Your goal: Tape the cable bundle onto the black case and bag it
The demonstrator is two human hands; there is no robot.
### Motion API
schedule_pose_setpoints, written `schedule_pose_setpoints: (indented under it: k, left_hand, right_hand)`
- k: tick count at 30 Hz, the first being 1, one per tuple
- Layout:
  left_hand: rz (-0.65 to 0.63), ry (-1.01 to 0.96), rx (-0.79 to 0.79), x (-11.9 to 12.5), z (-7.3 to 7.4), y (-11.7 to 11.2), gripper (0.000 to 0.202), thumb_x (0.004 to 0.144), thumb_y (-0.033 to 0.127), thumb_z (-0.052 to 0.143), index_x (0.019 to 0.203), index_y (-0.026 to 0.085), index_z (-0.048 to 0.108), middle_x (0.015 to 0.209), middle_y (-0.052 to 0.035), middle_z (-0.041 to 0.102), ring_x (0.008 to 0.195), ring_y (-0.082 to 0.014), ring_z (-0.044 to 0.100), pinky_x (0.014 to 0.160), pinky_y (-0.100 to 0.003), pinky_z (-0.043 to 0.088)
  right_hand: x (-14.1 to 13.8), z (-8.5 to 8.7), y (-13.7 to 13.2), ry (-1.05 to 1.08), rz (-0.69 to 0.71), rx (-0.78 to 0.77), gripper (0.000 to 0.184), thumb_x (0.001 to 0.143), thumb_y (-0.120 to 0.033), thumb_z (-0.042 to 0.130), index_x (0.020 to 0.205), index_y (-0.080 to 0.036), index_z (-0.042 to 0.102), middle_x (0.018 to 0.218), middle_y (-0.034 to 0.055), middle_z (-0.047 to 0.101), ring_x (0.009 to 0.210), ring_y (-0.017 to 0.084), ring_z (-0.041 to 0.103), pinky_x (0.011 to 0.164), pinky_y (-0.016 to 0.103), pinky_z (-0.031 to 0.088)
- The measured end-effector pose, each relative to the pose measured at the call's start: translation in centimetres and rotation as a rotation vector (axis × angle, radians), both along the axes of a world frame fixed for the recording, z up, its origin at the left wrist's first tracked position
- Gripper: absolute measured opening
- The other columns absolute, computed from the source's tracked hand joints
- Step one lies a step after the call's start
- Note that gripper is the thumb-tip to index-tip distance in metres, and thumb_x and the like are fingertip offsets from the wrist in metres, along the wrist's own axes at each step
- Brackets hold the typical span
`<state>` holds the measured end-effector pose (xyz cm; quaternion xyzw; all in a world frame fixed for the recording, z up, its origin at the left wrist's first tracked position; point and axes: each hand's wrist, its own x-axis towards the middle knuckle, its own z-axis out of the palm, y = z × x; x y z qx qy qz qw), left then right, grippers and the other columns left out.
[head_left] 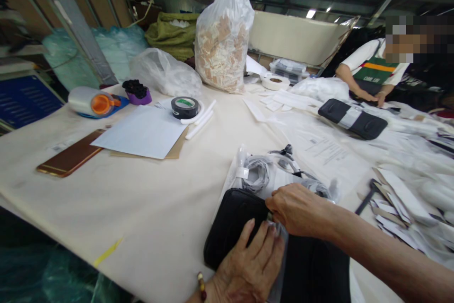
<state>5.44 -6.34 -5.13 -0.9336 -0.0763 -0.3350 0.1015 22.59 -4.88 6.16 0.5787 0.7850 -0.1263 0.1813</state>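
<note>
A black padded bag (230,222) lies flat at the table's near edge, with a strip of clear plastic wrap (283,241) across its middle. My left hand (250,263) rests on the bag and the wrap, fingers stretched out and apart. At the bag's far edge my right hand (298,208) is closed, its fingers pinching the wrap's far end; the fingertips are partly hidden. Just beyond the bag, coiled grey cords (256,173) lie bundled in clear plastic.
Left on the table (142,199) are a phone (71,154), white paper (142,130), black tape (185,108) and a clear film roll (88,101). A filled plastic sack (223,43) stands behind. Right are another banded black bag (353,118), scraps (397,203) and a co-worker (372,69).
</note>
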Motion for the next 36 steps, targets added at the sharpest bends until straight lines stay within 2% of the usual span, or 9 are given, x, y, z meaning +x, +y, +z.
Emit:
schedule_pose_setpoints:
  k: [5,11,14,17,21,26,31,34,36]
  left_hand:
    - [0.014,0.042,0.026,0.1,-1.0,-0.3,0.036,0.088,0.023,0.035,0.112,0.009,0.058,0.117,-0.0130,0.058,0.113,-0.0274,0.048,0.104,-0.048,0.024]
    - [0.002,0.019,0.037,0.2,-1.5,-0.2,0.035,0.086,0.022,0.037,0.112,0.009,0.058,0.121,-0.0140,0.056,0.116,-0.0266,0.047,0.107,-0.048,0.020]
    - [-0.016,-0.007,0.053,0.2,-1.3,0.0,0.036,0.086,0.019,0.033,0.108,0.009,0.060,0.115,-0.0127,0.059,0.114,-0.0256,0.049,0.106,-0.044,0.024]
    - [-0.012,-0.018,0.045,0.4,-1.1,0.0,0.035,0.085,0.017,0.034,0.104,0.010,0.061,0.112,-0.0103,0.062,0.112,-0.0248,0.050,0.103,-0.041,0.028]
    - [0.006,-0.044,0.046,0.5,-1.1,0.0,0.032,0.082,0.015,0.038,0.102,0.011,0.062,0.109,-0.0094,0.063,0.111,-0.0255,0.052,0.102,-0.044,0.028]
    - [0.004,-0.102,0.074,0.8,-1.5,0.2,0.031,0.081,0.014,0.039,0.098,0.010,0.064,0.103,-0.0097,0.065,0.106,-0.0247,0.054,0.104,-0.045,0.025]
    - [-0.001,-0.164,0.102,1.2,-2.0,0.5,0.032,0.081,0.014,0.037,0.097,0.010,0.064,0.101,-0.0097,0.065,0.104,-0.0240,0.056,0.106,-0.044,0.024]
    - [-0.006,-0.206,0.120,1.5,-2.2,0.7,0.031,0.081,0.014,0.037,0.095,0.010,0.065,0.099,-0.0096,0.065,0.103,-0.0231,0.056,0.106,-0.045,0.023]
    - [-0.002,-0.256,0.123,1.8,-2.3,0.8,0.029,0.082,0.013,0.038,0.093,0.010,0.065,0.097,-0.0089,0.066,0.101,-0.0219,0.057,0.107,-0.044,0.023]
  right_hand:
    - [0.9,0.4,0.0,0.047,-0.102,-0.051,0.015,0.076,-0.021,0.053,0.075,-0.020,0.068,0.067,0.0041,0.069,0.065,0.017,0.065,0.047,0.021,0.027]
    - [0.2,0.9,-0.4,0.054,-0.119,-0.033,0.020,0.077,-0.010,0.047,0.077,-0.016,0.066,0.069,0.0072,0.068,0.066,0.019,0.064,0.047,0.023,0.027]
    - [-0.1,0.9,-0.3,0.058,-0.146,-0.004,0.020,0.076,-0.008,0.049,0.091,-0.013,0.062,0.075,0.0097,0.068,0.072,0.022,0.064,0.051,0.025,0.028]
    - [0.4,0.5,0.3,0.082,-0.202,0.016,0.034,0.073,-0.012,0.058,0.106,-0.007,0.055,0.079,0.0131,0.067,0.076,0.025,0.063,0.053,0.026,0.029]
    - [1.9,-0.4,1.7,0.204,-0.230,-0.082,0.029,0.066,-0.023,0.072,0.091,-0.012,0.062,0.070,0.0037,0.064,0.068,0.018,0.059,0.050,0.023,0.029]
    - [3.9,-1.8,3.0,0.340,-0.249,-0.202,0.011,0.069,-0.023,0.072,0.076,-0.016,0.066,0.060,-0.0057,0.059,0.059,0.009,0.055,0.048,0.016,0.034]
    - [4.4,-1.6,2.9,0.281,-0.305,-0.001,0.008,0.065,-0.013,0.070,0.072,-0.016,0.067,0.066,-0.0016,0.062,0.066,0.013,0.058,0.055,0.019,0.038]
    - [2.7,-1.6,0.8,0.188,-0.356,0.238,0.014,0.074,-0.007,0.056,0.082,-0.015,0.065,0.085,0.0070,0.065,0.078,0.018,0.059,0.067,0.027,0.041]
    - [1.0,-2.6,-1.7,0.139,-0.374,0.387,0.026,0.081,-0.002,0.042,0.090,-0.014,0.063,0.095,0.0108,0.064,0.087,0.020,0.057,0.078,0.033,0.040]
